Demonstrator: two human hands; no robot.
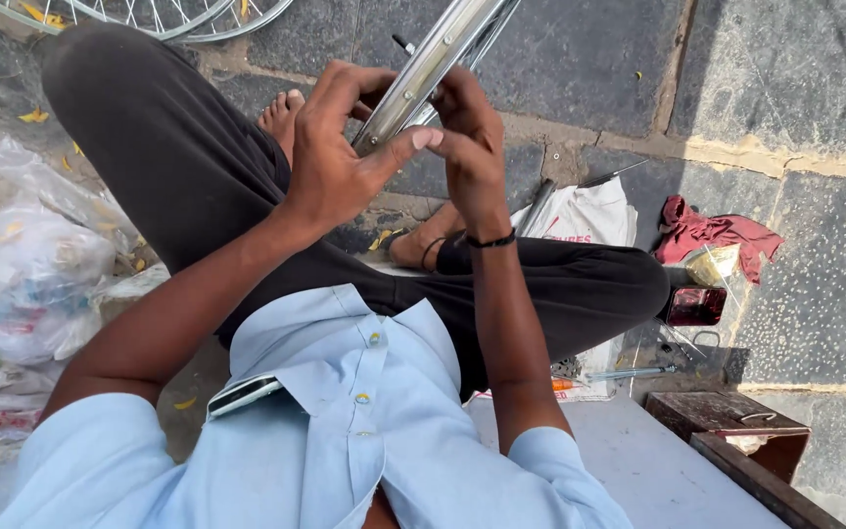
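Head view: at upper centre of the frame, a shiny bicycle wheel rim (430,69) was gripped by the left hand (330,162) and right hand (472,147), fingers curled closed, best kept steadied above the crossed legs (247,186).

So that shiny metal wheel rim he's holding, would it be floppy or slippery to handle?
Probably stiff: the wheel rim runs straight and unbent between the left hand and right hand. Its polished surface may be slick. Looks thin-walled, so likely light, and being round, apt to roll.
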